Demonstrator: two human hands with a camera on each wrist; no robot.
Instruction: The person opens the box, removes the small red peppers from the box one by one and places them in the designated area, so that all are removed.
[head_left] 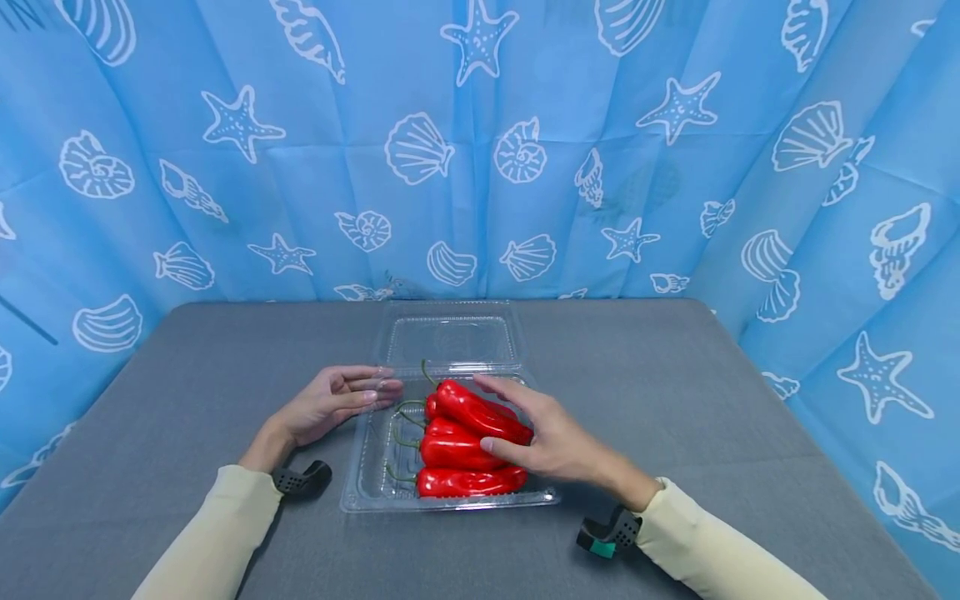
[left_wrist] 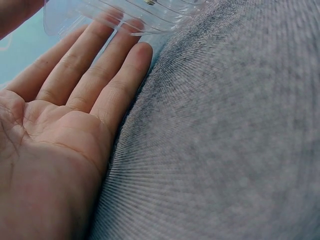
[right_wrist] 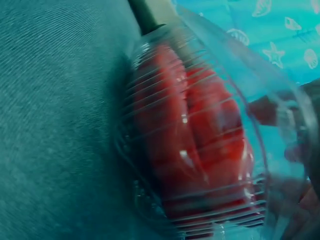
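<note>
Several glossy red peppers (head_left: 459,445) lie in a clear plastic clamshell box (head_left: 372,482), their thin green stems pointing left. The topmost red pepper (head_left: 474,407) rests tilted across the others. My right hand (head_left: 551,437) reaches over the right rim, thumb and fingers spread apart on either side of the top pepper's lower end. At the box's left side is my left hand (head_left: 330,404), fingers extended and fingertips against the clear wall. In the left wrist view, the left palm (left_wrist: 55,130) holds nothing. Through the ribbed wall, the right wrist view shows blurred peppers (right_wrist: 192,135).
The box's transparent lid (head_left: 450,340) lies folded back toward the far edge. Under everything is a grey cloth-covered table (head_left: 637,367). A blue curtain (head_left: 465,200) with white shells and starfish hangs behind it. Each wrist wears a black band (head_left: 302,478).
</note>
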